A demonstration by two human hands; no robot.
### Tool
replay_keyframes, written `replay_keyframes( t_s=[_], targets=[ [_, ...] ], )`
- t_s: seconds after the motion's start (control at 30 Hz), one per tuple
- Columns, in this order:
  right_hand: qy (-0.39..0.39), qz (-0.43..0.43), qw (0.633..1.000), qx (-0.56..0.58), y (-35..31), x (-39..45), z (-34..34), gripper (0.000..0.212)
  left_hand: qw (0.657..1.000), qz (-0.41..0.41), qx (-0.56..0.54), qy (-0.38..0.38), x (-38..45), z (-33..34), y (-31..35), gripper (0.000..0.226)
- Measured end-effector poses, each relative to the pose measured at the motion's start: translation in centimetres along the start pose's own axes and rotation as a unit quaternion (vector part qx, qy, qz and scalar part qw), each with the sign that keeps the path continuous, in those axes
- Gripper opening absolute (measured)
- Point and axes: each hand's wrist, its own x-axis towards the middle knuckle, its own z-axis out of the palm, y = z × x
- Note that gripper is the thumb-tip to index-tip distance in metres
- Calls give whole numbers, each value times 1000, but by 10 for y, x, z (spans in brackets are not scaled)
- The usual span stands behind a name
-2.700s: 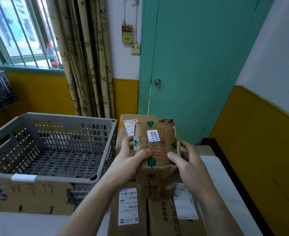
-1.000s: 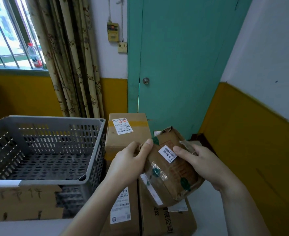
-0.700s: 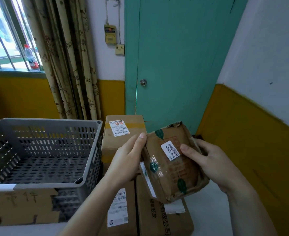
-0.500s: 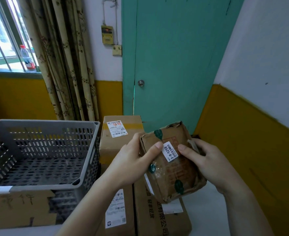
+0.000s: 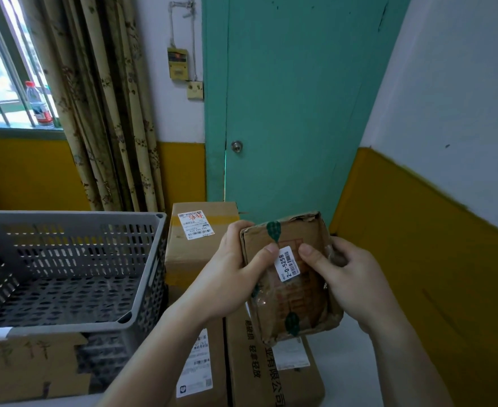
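Note:
A small battered cardboard parcel (image 5: pixel 296 295) with green tape marks and a white label reading 2-0-5258 is held in the air before me. My left hand (image 5: pixel 236 277) grips its left edge, thumb on the top face beside the label. On the other side my right hand (image 5: pixel 341 277) grips the right edge, its thumb also pressed on top next to the label. The parcel tilts slightly, its torn far end up.
An empty grey perforated plastic crate (image 5: pixel 65 268) stands at the left, with a cardboard sign (image 5: pixel 30 365) on its front. Several larger labelled cartons (image 5: pixel 200 239) lie on the white table (image 5: pixel 338 353) below the parcel. A teal door (image 5: pixel 291 113) and yellow-white walls close the space ahead and right.
The parcel has been turned from a strong rightward tilt to nearly straight, and both thumbs have shifted in to either side of the label. My view has drifted to the right.

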Motion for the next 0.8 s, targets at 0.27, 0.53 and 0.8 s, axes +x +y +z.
replay_keyframes(
  t_s=[0.27,0.53,0.8],
  targets=[
    [26,-22,999,-22,-3,0,-1,59,999,45,-11,15,-4,-5,4,55],
    [2,-50,998,46,-7,-1,4,70,992,110,-44,32,-4,-10,6,68],
    [-25,-9,998,51,-15,-1,17,61,987,104,-74,100,-2,-11,3,32]
  ],
)
